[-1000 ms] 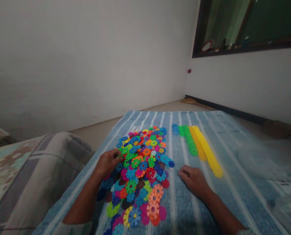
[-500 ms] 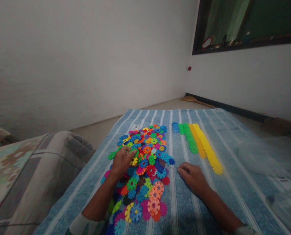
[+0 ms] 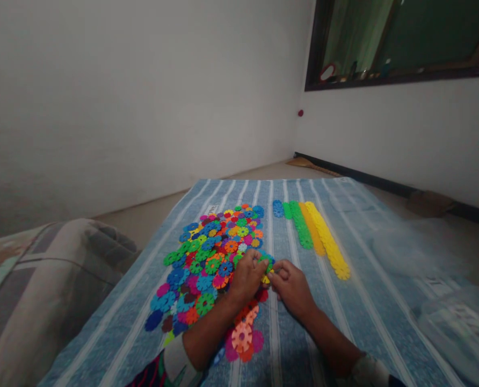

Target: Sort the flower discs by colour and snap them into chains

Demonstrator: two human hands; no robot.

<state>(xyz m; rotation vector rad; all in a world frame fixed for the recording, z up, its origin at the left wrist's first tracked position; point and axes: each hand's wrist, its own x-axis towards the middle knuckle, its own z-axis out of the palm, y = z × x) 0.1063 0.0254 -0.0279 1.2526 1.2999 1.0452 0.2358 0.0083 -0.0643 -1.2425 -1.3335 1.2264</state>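
My left hand [image 3: 247, 277] is closed in a pinch on a green notched disc [image 3: 267, 260] at the right side of the pile. Close against it, my right hand [image 3: 290, 285] is closed too, its fingertips at a yellow notched disc [image 3: 266, 279] just under the green one. Whether these two discs are joined I cannot tell. A pile of notched plastic discs [image 3: 205, 255] in many colours spreads over the striped cloth [image 3: 143, 301], partly behind my left forearm. Chains of overlapping discs lie to the right: yellow [image 3: 330, 244], orange-yellow [image 3: 312, 231], green [image 3: 300, 226] and short blue [image 3: 277, 208].
Clear plastic bags or packaging [image 3: 457, 317] lie along the right side of the cloth. A grey draped cover [image 3: 74, 269] stands at the left. White walls [image 3: 162, 107] and a dark-framed window [image 3: 384, 48] lie beyond the far edge.
My left hand has moved right from the pile's left part, with the green disc in its fingers. My right hand has shifted left to meet it. The whole view has shifted slightly.
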